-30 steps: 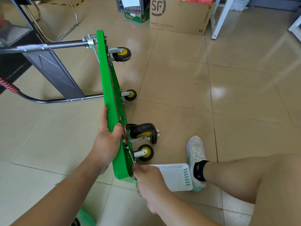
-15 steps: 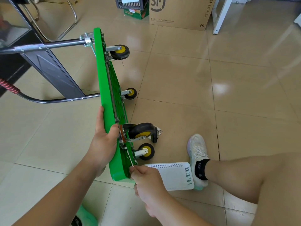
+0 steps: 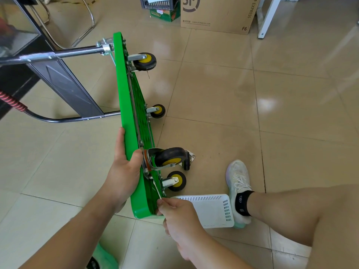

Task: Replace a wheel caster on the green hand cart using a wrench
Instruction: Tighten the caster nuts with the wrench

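The green hand cart (image 3: 126, 105) stands on its long edge on the tiled floor, its underside facing right. My left hand (image 3: 124, 171) grips the cart's upper edge beside the large black-and-yellow caster (image 3: 171, 158). A thin silver wrench (image 3: 156, 188) runs from a bolt just below that caster's mount down to my right hand (image 3: 177, 212), which is closed on its handle. Three smaller yellow-hubbed casters show: one near the wrench (image 3: 175, 181), one at mid-deck (image 3: 158, 111), one at the far end (image 3: 144, 61).
A white perforated basket (image 3: 211, 210) lies on the floor next to my right hand, against my shoe (image 3: 238, 183). The cart's folded metal handle (image 3: 58, 54) reaches left under a dark table leg (image 3: 64, 86). A cardboard box (image 3: 217, 14) and a crate stand far back.
My right hand has swung the wrench handle slightly, lower and more to the right. The left hand keeps its grip and the cart stays on edge; the view has shifted a little.
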Action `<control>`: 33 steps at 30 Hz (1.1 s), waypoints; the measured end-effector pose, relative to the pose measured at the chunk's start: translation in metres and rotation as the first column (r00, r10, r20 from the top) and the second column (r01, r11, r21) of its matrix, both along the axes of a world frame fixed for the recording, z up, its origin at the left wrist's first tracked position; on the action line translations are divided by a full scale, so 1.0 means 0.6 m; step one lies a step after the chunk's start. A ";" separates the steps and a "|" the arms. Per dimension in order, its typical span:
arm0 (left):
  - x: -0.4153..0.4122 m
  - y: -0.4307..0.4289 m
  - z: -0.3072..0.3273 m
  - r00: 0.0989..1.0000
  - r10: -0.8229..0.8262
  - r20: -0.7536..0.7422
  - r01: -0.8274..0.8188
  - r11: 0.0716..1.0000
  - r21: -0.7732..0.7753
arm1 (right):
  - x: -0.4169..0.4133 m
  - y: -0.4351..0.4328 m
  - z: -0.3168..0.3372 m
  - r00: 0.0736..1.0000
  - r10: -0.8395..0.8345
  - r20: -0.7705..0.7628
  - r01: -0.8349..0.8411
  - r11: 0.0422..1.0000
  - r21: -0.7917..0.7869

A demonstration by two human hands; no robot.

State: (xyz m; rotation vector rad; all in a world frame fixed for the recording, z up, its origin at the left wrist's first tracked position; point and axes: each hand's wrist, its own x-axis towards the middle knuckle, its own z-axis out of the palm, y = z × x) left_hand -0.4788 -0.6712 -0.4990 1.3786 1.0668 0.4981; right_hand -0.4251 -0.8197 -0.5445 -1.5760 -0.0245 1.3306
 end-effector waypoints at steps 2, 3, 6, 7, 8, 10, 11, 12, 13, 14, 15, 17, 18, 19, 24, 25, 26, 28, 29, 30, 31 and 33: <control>0.000 0.001 -0.001 1.000 0.000 -0.002 0.000 1.000 0.000 | 0.004 0.000 0.003 1.000 0.005 -0.001 -0.005 1.000 -0.001; 0.000 0.000 0.000 1.000 0.001 -0.001 -0.001 1.000 0.000 | 0.007 -0.001 0.005 1.000 0.007 -0.002 -0.007 1.000 0.001; 0.000 0.000 -0.001 1.000 -0.002 -0.004 0.002 1.000 0.005 | 0.010 -0.001 0.008 1.000 0.013 0.001 -0.013 1.000 0.006; 0.000 0.000 -0.001 1.000 -0.002 -0.005 0.002 1.000 0.005 | 0.010 -0.001 0.009 1.000 0.014 0.001 -0.014 1.000 0.007; -0.001 0.000 -0.001 1.000 0.000 -0.006 0.000 1.000 0.006 | 0.011 -0.001 0.009 1.000 0.015 -0.001 -0.015 1.000 0.008; 0.000 0.000 0.000 1.000 0.001 -0.006 -0.001 1.000 0.006 | 0.011 -0.001 0.009 1.000 0.017 -0.005 -0.017 1.000 0.004; -0.001 -0.001 0.001 1.000 -0.001 -0.009 0.001 1.000 0.007 | 0.010 -0.001 0.009 1.000 0.016 -0.004 -0.016 1.000 0.002; -0.001 -0.001 0.002 1.000 0.000 -0.011 0.000 1.000 0.009 | 0.010 -0.001 0.009 1.000 0.015 -0.003 -0.015 1.000 0.003; -0.001 -0.002 0.002 1.000 0.001 -0.012 0.000 1.000 0.012 | 0.009 -0.002 0.008 1.000 0.014 -0.002 -0.014 1.000 0.002; -0.001 -0.003 0.003 1.000 0.002 -0.014 -0.001 1.000 0.011 | 0.008 -0.002 0.007 1.000 0.014 -0.001 -0.014 1.000 0.001; -0.001 -0.003 0.004 1.000 0.002 -0.016 -0.002 1.000 0.010 | 0.008 -0.002 0.006 1.000 0.015 0.004 -0.015 1.000 -0.001; -0.001 -0.004 0.006 1.000 -0.001 -0.021 0.002 1.000 0.007 | 0.009 -0.002 0.003 1.000 0.022 0.022 -0.022 1.000 -0.008; -0.001 -0.005 0.008 1.000 -0.002 -0.025 0.002 1.000 0.007 | 0.010 -0.003 0.002 0.999 0.029 0.039 -0.028 1.000 -0.014; 0.000 -0.005 0.009 1.000 -0.001 -0.029 0.001 1.000 0.008 | 0.012 -0.005 0.001 0.997 0.038 0.063 -0.037 0.999 -0.022; -0.001 -0.008 0.018 0.999 0.003 -0.035 -0.003 1.000 -0.003 | 0.032 -0.032 -0.020 0.950 0.169 0.264 -0.155 0.985 -0.074; -0.002 -0.008 0.019 0.999 0.003 -0.034 -0.003 1.000 -0.003 | 0.041 -0.039 -0.031 0.915 0.232 0.331 -0.204 0.972 -0.117; -0.002 -0.009 0.020 0.999 0.002 -0.035 -0.002 1.000 -0.005 | 0.050 -0.047 -0.047 0.872 0.299 0.388 -0.252 0.953 -0.168; -0.003 -0.010 0.021 0.999 -0.005 -0.038 0.005 1.000 -0.007 | 0.075 -0.059 -0.085 0.780 0.445 0.440 -0.357 0.894 -0.271; -0.003 -0.010 0.022 0.999 -0.009 -0.040 0.009 1.000 -0.003 | 0.088 -0.062 -0.106 0.726 0.520 0.451 -0.407 0.853 -0.328; -0.003 -0.010 0.022 0.999 -0.013 -0.043 0.013 1.000 0.001 | 0.100 -0.064 -0.129 0.668 0.588 0.455 -0.447 0.807 -0.386; -0.002 -0.010 0.021 0.999 -0.015 -0.045 0.015 1.000 -0.001 | 0.112 -0.064 -0.150 0.629 0.635 0.449 -0.466 0.770 -0.437; -0.001 -0.007 0.018 0.999 -0.012 -0.045 0.012 1.000 -0.005 | 0.129 -0.059 -0.196 0.612 0.671 0.419 -0.467 0.734 -0.494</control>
